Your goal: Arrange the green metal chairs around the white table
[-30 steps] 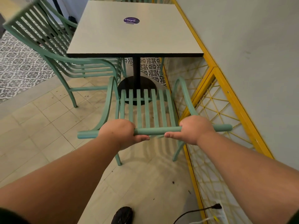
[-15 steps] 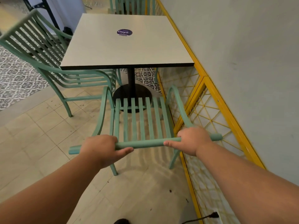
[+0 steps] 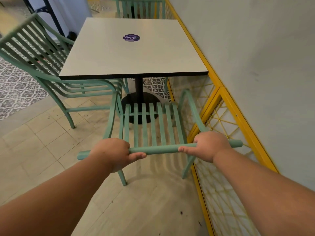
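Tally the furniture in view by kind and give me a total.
Green metal chairs: 3 (held chair, left chair, far chair)
White table: 1
Total: 4

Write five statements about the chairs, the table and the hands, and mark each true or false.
1. Both the left hand and the right hand grip the top rail of the near green chair. True.
2. The white table carries a round purple sticker. True.
3. The near green chair is pushed fully under the table. False: most of its seat shows in front of the table's near edge.
4. The yellow lattice railing runs along the chair's left. False: it runs along the right, by the wall.
5. A second green chair stands at the table's left side. True.
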Tool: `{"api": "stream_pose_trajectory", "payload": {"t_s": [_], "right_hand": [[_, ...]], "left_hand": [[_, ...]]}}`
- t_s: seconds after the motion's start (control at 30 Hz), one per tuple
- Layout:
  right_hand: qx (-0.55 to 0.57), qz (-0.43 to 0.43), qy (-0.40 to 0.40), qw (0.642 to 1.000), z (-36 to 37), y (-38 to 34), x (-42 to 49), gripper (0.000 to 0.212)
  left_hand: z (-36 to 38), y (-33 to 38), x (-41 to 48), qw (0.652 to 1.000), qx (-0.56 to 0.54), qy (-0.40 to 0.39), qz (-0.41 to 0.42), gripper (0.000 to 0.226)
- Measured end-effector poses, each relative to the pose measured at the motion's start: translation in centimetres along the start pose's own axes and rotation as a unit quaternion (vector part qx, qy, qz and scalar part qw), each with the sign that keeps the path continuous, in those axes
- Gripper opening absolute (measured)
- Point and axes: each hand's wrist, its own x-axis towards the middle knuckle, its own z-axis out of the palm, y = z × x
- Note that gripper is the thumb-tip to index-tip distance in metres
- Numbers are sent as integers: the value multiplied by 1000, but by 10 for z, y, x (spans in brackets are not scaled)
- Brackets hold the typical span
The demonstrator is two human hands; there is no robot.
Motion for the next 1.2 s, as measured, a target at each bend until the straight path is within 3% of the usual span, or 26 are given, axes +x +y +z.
{"api": "stream_pose_trajectory", "payload": {"t_s": [0.27,0.43,0.8,0.97,1.07,1.13,1.2], "right_hand": [[-9,-9,21,1000,-8,16,47,101],[-23,-2,21,1000,-17,22,75,94],[-31,15,8,999,-20,28,86,95],[-49,27,-53,997,-28,26,87,117],[36,88,-69,993,-36,23,74,134],[120,127,-34,984,-45,12,55,123],[192,147,20,970,-53,1,35,115]], "left_hand": [[-18,-4,44,1000,2,11,7,86],[-28,-10,69,1000,11,27,8,89],[-34,-4,77,1000,-5,22,14,81],[-29,-11,83,999,-13,41,33,88],[-31,-16,83,995,-63,39,71,102],[-40,-20,78,985,-144,-30,91,107],[-58,-25,72,970,-215,-51,98,101]]}}
